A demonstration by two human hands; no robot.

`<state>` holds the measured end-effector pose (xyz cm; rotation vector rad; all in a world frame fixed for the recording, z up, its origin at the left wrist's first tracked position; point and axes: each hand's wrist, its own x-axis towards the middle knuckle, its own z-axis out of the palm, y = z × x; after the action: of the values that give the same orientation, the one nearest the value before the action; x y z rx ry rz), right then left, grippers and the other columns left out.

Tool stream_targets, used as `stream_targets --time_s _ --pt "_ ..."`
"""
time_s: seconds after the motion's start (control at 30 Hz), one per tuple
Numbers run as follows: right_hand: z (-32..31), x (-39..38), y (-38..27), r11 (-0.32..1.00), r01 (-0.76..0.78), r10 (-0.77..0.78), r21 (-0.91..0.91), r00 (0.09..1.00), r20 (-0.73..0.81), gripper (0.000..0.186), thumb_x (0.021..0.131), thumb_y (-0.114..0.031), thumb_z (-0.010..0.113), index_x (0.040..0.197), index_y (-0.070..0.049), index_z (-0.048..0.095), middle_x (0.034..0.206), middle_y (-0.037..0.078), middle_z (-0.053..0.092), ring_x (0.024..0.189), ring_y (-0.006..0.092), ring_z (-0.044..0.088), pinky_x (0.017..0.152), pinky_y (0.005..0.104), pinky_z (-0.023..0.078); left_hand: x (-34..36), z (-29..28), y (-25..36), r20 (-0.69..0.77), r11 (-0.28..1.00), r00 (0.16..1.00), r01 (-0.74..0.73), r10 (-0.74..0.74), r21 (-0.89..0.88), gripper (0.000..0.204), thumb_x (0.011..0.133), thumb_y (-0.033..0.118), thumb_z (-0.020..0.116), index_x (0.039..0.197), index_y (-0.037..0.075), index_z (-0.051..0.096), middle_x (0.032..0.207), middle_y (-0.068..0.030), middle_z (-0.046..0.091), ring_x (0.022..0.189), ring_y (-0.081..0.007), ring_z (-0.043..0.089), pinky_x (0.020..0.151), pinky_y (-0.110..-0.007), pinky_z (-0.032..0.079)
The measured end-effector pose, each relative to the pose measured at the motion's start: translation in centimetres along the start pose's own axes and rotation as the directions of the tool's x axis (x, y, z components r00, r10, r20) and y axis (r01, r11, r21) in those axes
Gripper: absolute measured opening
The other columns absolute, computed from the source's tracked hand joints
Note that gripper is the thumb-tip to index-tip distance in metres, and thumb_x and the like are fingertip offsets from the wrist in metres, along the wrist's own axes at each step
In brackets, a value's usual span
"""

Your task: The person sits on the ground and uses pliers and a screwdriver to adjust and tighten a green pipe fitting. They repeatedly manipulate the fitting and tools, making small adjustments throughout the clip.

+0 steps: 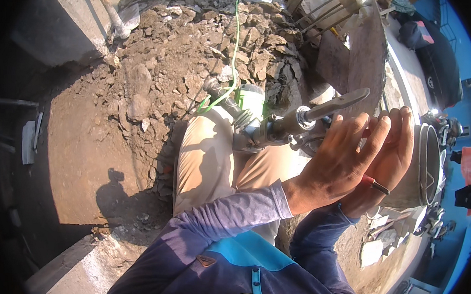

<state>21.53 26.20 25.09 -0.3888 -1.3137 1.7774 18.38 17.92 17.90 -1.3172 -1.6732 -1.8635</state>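
A grey and green demolition hammer [258,124] with a metal chisel bit [340,102] rests over my lap on my tan trousers [202,166]. The bit points up to the right, above my hands. My left hand [342,159] has its fingers bent and pressed in against my right hand, just right of the tool's front. My right hand [391,156] is cupped behind it, fingertips curled up. Whatever lies between the hands is hidden. A green cord [235,44] runs from the tool's rear across the rubble.
Broken earth and rubble [148,71] lie ahead. A pickaxe [114,21] leans by a concrete block [72,2] at upper left. Boards [352,46] stand upper right. A metal bucket [423,164] and tile pieces [381,239] are right of my hands. A concrete ledge [72,266] is lower left.
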Motion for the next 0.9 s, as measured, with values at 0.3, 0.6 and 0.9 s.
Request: stream_targets --time_s 0.3,0.6,0.9 --pt "-0.1 0.9 0.4 1.0 -0.027 0.027 0.011 0.999 0.031 0.029 0.113 -0.029 0.058 0.125 -0.004 0.067 0.092 0.01 0.072 0.076 0.0231 0.069 0.07 0.0366 0.057 0.3 -0.2 0.3 0.017 0.999 0.999 0.03 -0.03 0.023 0.109 0.09 0.042 0.081 0.172 0.002 0.021 0.147 -0.0376 0.044 0.13 -0.0534 0.052 0.113 -0.064 0.04" --pt "-2.0 2.6 0.8 0.972 -0.177 0.083 0.155 0.873 0.48 0.027 0.116 -0.023 0.055 0.13 0.0 0.06 0.107 0.004 0.059 0.096 0.0143 0.056 0.09 0.0321 0.049 0.1 -0.1 0.2 0.013 0.999 0.998 0.054 -0.054 -0.001 0.112 0.089 0.038 0.085 0.172 0.003 0.019 0.15 -0.0388 0.041 0.136 -0.0562 0.048 0.117 -0.067 0.036" --pt "-5.7 5.0 1.7 0.938 -0.21 0.035 0.276 0.848 0.528 0.058 0.112 -0.043 0.059 0.147 0.003 0.056 0.13 0.013 0.066 0.12 0.0204 0.064 0.103 0.0379 0.054 0.7 -0.1 -1.0 -0.001 0.996 0.997 0.074 -0.074 -0.051 0.112 0.086 0.032 0.087 0.169 -0.002 0.021 0.144 -0.0319 0.051 0.129 -0.0495 0.057 0.11 -0.056 0.044"
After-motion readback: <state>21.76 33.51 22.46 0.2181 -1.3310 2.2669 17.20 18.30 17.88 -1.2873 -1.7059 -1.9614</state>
